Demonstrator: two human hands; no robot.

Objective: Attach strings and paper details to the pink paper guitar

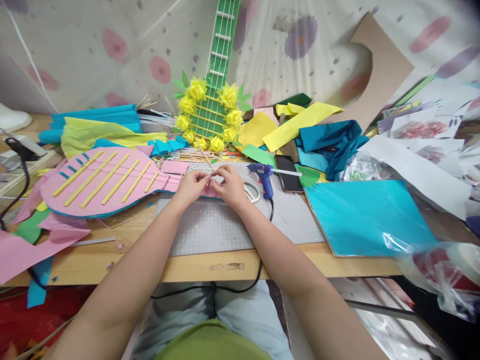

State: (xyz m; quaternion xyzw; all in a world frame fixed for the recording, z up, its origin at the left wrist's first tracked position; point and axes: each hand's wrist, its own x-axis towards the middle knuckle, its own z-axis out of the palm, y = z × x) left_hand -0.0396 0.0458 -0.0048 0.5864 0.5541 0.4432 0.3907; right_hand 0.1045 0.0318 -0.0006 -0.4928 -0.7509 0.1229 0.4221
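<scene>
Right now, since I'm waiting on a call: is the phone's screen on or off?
Off. The phone lies face up right of the blue glue gun, its screen plain black with nothing lit.

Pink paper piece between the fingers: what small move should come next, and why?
Probably a pinch or fold of the pink paper piece: left hand and right hand both grip it above the cutting mat, while the glue gun lies untouched.

- Small pink paper piece [210, 190]: matt.
- Pink guitar-shaped paper cutout [101, 187]: matt, smooth.
- Grey cutting mat [213, 227]: dull, finely gridded.
- Pale wooden tabletop [225, 267]: smooth, scuffed at edge.
- Blue plastic glue gun [265, 179]: slight sheen.
- Teal card sheet [365, 215]: glossy.
- Clear plastic bag [442, 270]: shiny, crumpled.
</scene>
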